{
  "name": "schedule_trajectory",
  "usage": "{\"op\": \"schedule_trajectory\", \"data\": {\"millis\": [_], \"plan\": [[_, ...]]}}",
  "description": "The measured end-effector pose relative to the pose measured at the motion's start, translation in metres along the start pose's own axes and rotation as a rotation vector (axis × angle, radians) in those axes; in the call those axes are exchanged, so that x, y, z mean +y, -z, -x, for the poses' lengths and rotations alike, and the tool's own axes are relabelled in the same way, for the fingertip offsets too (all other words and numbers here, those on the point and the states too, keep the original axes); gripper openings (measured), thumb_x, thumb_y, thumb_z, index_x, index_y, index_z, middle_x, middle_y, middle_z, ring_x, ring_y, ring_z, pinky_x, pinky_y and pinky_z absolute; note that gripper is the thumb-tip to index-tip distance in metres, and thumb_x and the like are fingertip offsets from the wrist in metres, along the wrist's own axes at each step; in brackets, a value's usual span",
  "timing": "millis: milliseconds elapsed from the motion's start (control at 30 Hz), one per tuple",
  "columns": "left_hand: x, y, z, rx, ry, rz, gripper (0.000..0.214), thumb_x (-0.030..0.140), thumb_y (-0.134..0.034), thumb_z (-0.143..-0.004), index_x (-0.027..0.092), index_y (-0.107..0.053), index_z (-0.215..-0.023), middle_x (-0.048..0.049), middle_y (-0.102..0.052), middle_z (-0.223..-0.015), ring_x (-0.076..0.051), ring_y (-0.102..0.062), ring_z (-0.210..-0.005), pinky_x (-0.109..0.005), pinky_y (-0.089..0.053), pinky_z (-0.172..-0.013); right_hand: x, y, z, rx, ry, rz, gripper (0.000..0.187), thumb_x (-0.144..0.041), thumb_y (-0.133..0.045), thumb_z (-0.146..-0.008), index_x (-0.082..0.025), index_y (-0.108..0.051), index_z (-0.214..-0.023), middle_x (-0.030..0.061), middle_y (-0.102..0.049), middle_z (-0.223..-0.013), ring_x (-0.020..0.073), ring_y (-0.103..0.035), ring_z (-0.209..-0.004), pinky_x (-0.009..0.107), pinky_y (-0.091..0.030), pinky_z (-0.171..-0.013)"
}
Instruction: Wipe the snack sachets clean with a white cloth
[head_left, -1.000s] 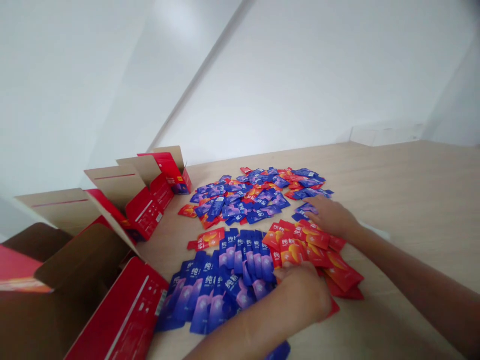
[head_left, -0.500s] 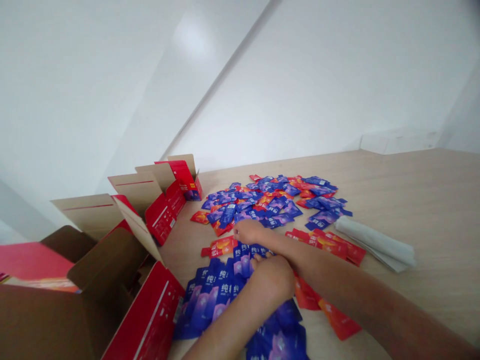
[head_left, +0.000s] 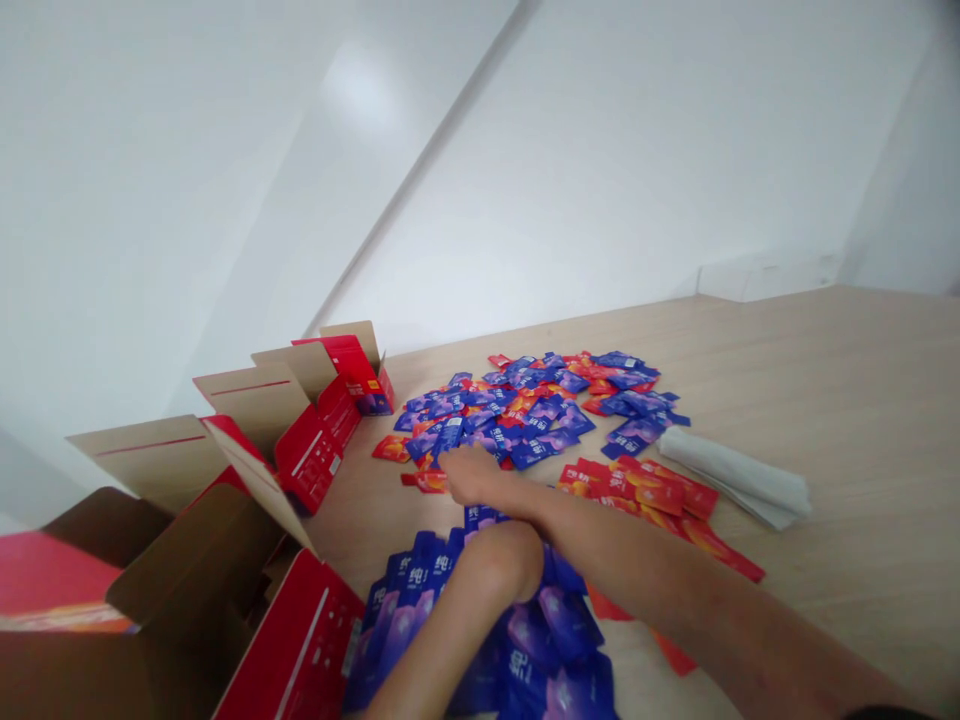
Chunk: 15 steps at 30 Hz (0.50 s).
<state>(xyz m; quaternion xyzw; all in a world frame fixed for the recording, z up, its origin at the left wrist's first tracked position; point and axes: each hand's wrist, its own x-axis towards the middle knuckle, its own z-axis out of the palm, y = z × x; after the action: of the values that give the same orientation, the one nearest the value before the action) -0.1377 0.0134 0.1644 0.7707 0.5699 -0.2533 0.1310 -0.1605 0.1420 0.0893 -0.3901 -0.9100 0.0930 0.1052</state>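
My right hand (head_left: 472, 475) is at the near edge of a mixed pile of blue and red sachets (head_left: 551, 405). Its fingers are curled over a red-orange sachet (head_left: 424, 483), whose end sticks out to the left; the fingertips are hidden. My left hand (head_left: 510, 560) rests low over overlapping blue sachets (head_left: 420, 590), just under the right wrist. Its bent wrist shows, but its fingers are covered. More blue sachets (head_left: 551, 620) lie to its right. Beyond the right forearm, red sachets (head_left: 637, 490) are fanned out on the table.
Open red cartons with raised brown flaps line the left side, the nearest carton (head_left: 292, 640) large and close to the left arm. A folded whitish cloth (head_left: 739, 475) lies to the right. A white box (head_left: 765, 277) stands against the wall on the wooden table (head_left: 840, 400).
My right hand has moved slightly left, and the red-orange sachet beside it has shifted toward the pile. My left hand has turned, its fingers now hidden. The view has shifted slightly.
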Motion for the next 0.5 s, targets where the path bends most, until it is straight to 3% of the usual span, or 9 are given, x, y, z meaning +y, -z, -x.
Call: {"op": "schedule_trajectory", "data": {"millis": [133, 267, 400, 500], "plan": [[0.002, 0.004, -0.003, -0.021, 0.024, -0.042, 0.029, 0.031, -0.055, -0.085, 0.014, -0.058, -0.108, -0.0085, -0.064, -0.106, -0.021, -0.061, -0.095, -0.042, -0.051, -0.081, 0.028, 0.028, 0.028, 0.058, -0.162, -0.100, 0.024, -0.026, -0.050, -0.080, -0.016, -0.057, -0.100, 0.0138, -0.064, -0.102, 0.0266, -0.060, -0.090, 0.033, -0.043, -0.069], [0.006, 0.011, -0.006, -0.019, 0.000, -0.065, 0.030, 0.030, -0.051, -0.087, 0.011, -0.058, -0.109, -0.0118, -0.064, -0.109, -0.022, -0.060, -0.098, -0.042, -0.050, -0.083, 0.069, 0.048, 0.078, 0.152, -0.309, -0.199, 0.023, -0.030, -0.044, -0.084, -0.017, -0.054, -0.099, 0.0087, -0.064, -0.097, 0.0206, -0.059, -0.084, 0.026, -0.039, -0.064], [0.011, 0.017, -0.007, -0.001, -0.033, -0.074, 0.034, 0.027, -0.048, -0.085, 0.006, -0.057, -0.111, -0.0192, -0.064, -0.110, -0.027, -0.059, -0.102, -0.038, -0.050, -0.081, 0.102, 0.050, 0.141, 0.204, -0.464, -0.284, 0.029, -0.029, -0.040, -0.086, -0.014, -0.050, -0.109, 0.0077, -0.063, -0.093, 0.0178, -0.059, -0.079, 0.024, -0.039, -0.061], [0.017, 0.016, -0.011, -0.002, -0.059, -0.081, 0.036, 0.030, -0.048, -0.083, 0.007, -0.060, -0.108, -0.0204, -0.065, -0.106, -0.031, -0.060, -0.099, -0.036, -0.050, -0.075, 0.113, 0.042, 0.185, 0.266, -0.537, -0.302, 0.038, -0.024, -0.035, -0.087, -0.013, -0.040, -0.123, 0.0126, -0.059, -0.110, 0.0189, -0.057, -0.096, 0.026, -0.040, -0.073]]}}
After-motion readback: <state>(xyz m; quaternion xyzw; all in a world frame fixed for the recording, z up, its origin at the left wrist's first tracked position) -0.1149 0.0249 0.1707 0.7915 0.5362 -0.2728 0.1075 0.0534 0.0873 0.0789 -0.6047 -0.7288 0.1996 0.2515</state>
